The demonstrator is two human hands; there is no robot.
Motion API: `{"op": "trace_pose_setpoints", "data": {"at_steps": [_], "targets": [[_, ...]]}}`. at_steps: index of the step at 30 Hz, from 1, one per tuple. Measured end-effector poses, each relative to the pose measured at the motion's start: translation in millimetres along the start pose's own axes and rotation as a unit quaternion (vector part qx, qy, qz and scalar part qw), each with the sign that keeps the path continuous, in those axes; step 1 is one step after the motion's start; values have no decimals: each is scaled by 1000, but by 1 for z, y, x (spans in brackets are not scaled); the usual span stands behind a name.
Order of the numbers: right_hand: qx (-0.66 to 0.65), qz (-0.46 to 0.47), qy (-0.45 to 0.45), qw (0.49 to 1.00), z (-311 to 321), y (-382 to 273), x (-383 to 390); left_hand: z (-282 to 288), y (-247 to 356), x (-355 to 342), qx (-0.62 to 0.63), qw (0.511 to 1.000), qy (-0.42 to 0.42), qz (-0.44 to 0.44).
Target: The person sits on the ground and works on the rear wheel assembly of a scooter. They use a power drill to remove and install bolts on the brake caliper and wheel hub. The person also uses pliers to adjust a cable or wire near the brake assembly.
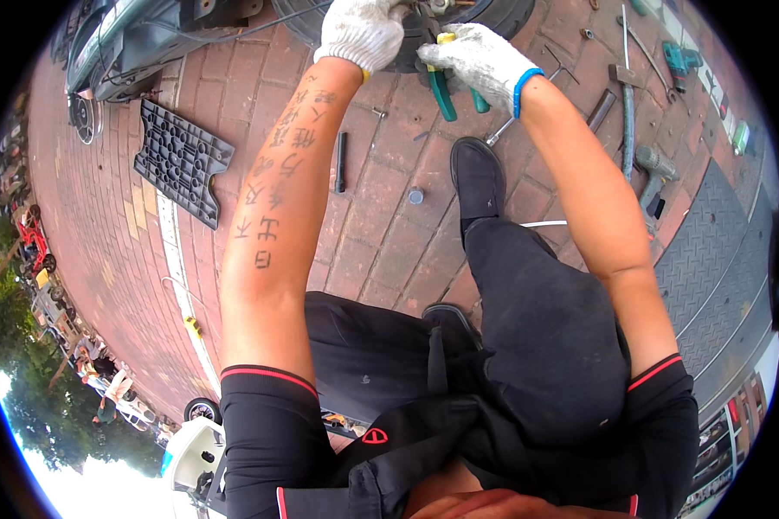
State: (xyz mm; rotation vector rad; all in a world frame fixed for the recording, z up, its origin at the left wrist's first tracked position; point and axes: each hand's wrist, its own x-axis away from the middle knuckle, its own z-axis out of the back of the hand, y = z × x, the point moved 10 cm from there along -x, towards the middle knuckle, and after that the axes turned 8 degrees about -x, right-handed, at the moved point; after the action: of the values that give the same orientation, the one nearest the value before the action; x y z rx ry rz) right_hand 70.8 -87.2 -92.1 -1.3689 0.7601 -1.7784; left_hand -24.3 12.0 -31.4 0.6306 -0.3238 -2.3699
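Observation:
Both of my hands wear white knit gloves and work at a black-tyred wheel (512, 19) at the top of the head view. My right hand (485, 65) is wrapped round green-handled pliers (442, 93), whose jaws point up toward the wheel's hub. Just left of the jaws, my left hand (363, 35) has its fingers curled in at the wheel. What those fingers hold, if anything, is hidden by the glove and the picture's upper edge. A thin black cable (260, 31) runs from the upper left toward the left hand.
On the brick paving lie a black plastic panel (182, 160), a dark rod (340, 162) and a small socket (416, 195). A hammer (625, 75), a teal cordless drill (681, 62) and a grey power tool (655, 170) lie rightward, near metal plates (718, 246). My shoe (478, 177) stands close below.

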Motion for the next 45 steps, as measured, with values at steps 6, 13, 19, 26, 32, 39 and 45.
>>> {"op": "trace_pose_setpoints", "data": {"at_steps": [6, 13, 19, 26, 32, 39, 45], "targets": [[-59, -29, -71, 995, -9, 6, -3, 1, 5, -3, 13, 1000, -2, -2], [-38, -6, -53, 998, -13, 1, -2, 1, 4, -1, 5, 1000, -1, 3], [-159, -77, -52, 983, -18, 15, -1, -1, 1, -1, -1, 1000, -5, 10], [-470, -70, -82, 876, -43, 30, -2, 0, 3, -1, -3, 1000, -1, 0], [-486, -118, -106, 860, -50, 18, 8, -1, 2, 0, -5, 1000, -4, 2], [-227, -93, -39, 969, -30, 22, 4, -1, -1, 1, -6, 1000, -1, 11], [-249, -103, -30, 963, -33, 29, 0, -1, 1, 0, 2, 1000, 2, 5]]}}
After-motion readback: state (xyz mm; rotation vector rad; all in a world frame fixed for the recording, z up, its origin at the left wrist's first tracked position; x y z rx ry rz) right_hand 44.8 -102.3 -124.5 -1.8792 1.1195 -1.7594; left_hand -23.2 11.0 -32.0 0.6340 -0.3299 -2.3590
